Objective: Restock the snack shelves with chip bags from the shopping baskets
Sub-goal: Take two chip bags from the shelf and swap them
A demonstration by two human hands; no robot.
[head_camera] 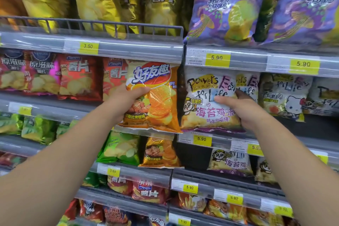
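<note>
Left hand (pixel 126 101): clamped on the left edge of the orange bag (pixel 156 97), thumb across the front, fingers hidden behind.
Right hand (pixel 242 110): clamped on the right edge of the white bag (pixel 207 104), thumb lying on the front, fingers tucked behind.
Hands together or apart: apart, one bag in each.
Place of the orange bag: upright, held in front of the middle shelf (pixel 55 105) at the right end of the left bay, covering part of a row of red bags (pixel 80 79); lower edge about level with the shelf rail.
Place of the white bag: upright at the front of the right bay, just beside the orange bag, bottom seam above a 5.90 price tag (pixel 201 139); more pale bags (pixel 286 93) behind and to the right.
Top shelf (pixel 128 49): yellow bags (pixel 99 0) behind a wire rail on the left, purple bags (pixel 225 5) on the right.
Shelf below the hands: green bags (pixel 121 150) beside a second orange pack (pixel 161 152), right under the held one.
Lowest rows: red and orange packs, print too blurred to read.
Arms: bare, reaching up from both lower corners.
</note>
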